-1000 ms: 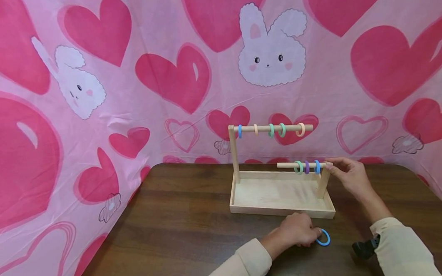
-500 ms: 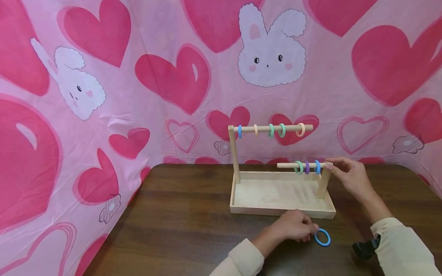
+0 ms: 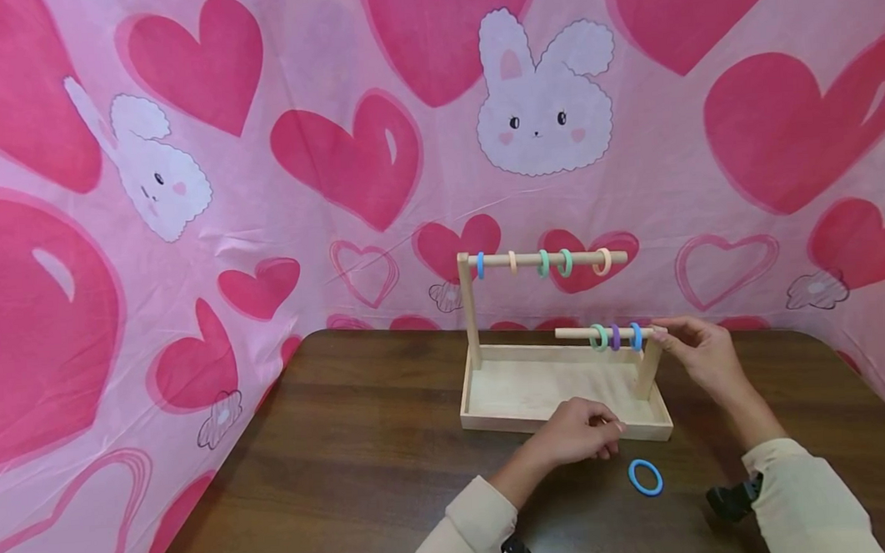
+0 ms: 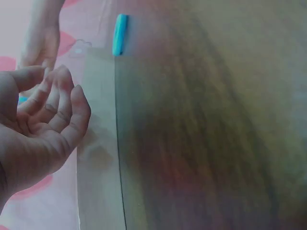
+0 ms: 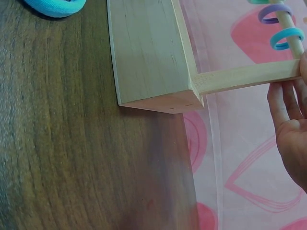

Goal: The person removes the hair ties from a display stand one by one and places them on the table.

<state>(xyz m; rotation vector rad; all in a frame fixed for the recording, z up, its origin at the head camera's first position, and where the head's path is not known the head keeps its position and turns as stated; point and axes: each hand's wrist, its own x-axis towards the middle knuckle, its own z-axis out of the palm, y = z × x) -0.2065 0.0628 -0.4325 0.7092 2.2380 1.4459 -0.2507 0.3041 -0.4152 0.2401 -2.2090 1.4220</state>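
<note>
A light wooden rack stands on the table, with a shallow tray base (image 3: pixel 495 420), a tall post with a long upper bar (image 3: pixel 497 259) and a short post (image 3: pixel 647 373) with a lower bar (image 3: pixel 571 333). My right hand (image 3: pixel 706 361) grips the top of the short post between thumb and fingers. My left hand (image 3: pixel 582 430) holds nothing; its fingers are loosely bent near the tray's front wall. A ring-shaped blue hair tie (image 3: pixel 634 484) lies on the table in front of the tray, apart from both hands. In the right wrist view this blue hair tie (image 5: pixel 56 8) looks soft.
Several blue, peach and green hair ties (image 3: pixel 543 264) hang on the upper bar. Green, purple (image 3: pixel 615 337) and blue ones hang on the lower bar. A pink heart-print cloth (image 3: pixel 337 274) rises behind the dark wooden table (image 3: pixel 333 483).
My left hand has let go of the blue hair tie and moved up and left toward the tray. The hair tie now lies alone on the table. My right hand keeps its grip.
</note>
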